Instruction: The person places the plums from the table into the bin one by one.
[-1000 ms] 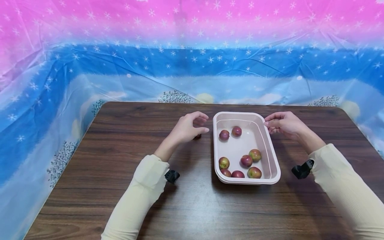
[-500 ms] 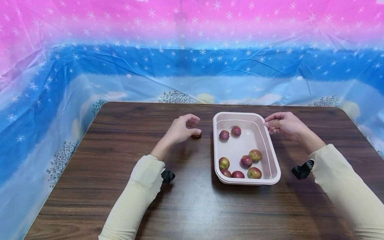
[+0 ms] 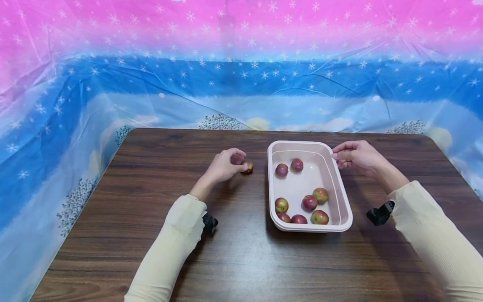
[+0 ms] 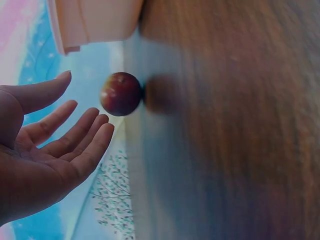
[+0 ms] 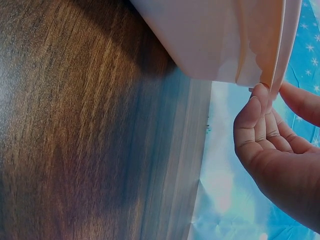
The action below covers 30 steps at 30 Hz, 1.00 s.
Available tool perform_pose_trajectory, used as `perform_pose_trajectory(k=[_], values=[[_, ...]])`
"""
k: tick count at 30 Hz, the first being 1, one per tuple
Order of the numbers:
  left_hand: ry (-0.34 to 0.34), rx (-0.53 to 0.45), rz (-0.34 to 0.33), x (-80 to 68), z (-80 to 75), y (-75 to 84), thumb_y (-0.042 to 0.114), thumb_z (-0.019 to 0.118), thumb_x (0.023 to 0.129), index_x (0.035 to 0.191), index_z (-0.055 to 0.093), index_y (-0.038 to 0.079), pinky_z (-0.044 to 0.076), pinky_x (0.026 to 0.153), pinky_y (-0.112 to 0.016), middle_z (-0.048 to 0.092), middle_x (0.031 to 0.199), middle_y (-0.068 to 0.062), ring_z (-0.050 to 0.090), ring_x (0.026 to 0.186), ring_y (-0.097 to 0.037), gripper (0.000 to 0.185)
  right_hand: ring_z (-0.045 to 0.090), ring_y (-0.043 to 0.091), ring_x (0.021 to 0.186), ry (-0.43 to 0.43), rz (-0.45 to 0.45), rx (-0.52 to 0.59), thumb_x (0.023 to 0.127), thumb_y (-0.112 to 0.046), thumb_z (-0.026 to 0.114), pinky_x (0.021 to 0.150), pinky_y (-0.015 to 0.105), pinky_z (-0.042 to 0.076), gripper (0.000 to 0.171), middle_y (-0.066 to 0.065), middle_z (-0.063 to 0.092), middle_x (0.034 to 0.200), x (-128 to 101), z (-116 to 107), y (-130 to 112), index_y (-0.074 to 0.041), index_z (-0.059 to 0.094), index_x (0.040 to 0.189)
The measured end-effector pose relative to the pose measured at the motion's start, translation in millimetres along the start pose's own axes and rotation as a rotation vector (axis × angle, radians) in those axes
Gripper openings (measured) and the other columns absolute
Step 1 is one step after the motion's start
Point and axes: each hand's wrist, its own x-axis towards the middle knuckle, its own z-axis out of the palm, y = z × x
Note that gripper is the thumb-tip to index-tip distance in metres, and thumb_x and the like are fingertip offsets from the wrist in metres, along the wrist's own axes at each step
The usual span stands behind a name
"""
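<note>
We see the left hand (image 4: 45,150) spread open just beside a small red fruit (image 4: 120,93) on the table (image 3: 241,260), while the right hand (image 3: 356,157) pinches the pink tub's rim (image 5: 272,55)

1. No text, label, brand, number or sign can be read in any view.
2. Backdrop cloth (image 3: 241,63), across the upper half of the head view: printed white stars and small trees only, no lettering.
3. Pink tub (image 3: 341,197), centre right of the head view: plain walls and rim, no marking.
4. Wooden table (image 3: 151,176): bare grain, no marking.
</note>
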Motion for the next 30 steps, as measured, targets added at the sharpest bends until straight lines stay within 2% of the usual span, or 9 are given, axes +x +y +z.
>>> perform_pose_trajectory(k=[15,30], values=[[-0.002,-0.007,-0.051,10.2,7.5,-15.4,0.015,0.065,0.086,0.117,0.056,0.002,0.041,0.09,-0.037,0.059,0.114,-0.013,0.054,0.106,-0.025,0.035,0.06,0.014,0.067,0.0,-0.011,0.041,0.089,-0.008,0.058,0.064,0.029,0.051,0.036,0.003,0.061,0.078,2,0,2,0.015,0.043,0.113],[-0.001,-0.002,-0.074,18.5,13.5,-11.3,0.014,0.064,0.086,0.117,0.056,0.003,0.041,0.088,-0.038,0.058,0.115,-0.012,0.053,0.105,-0.026,0.034,0.059,0.015,0.068,0.002,-0.008,0.027,0.089,-0.009,0.059,0.066,0.032,0.051,0.037,0.004,0.061,0.08,1,0,2,0.014,0.044,0.114]])
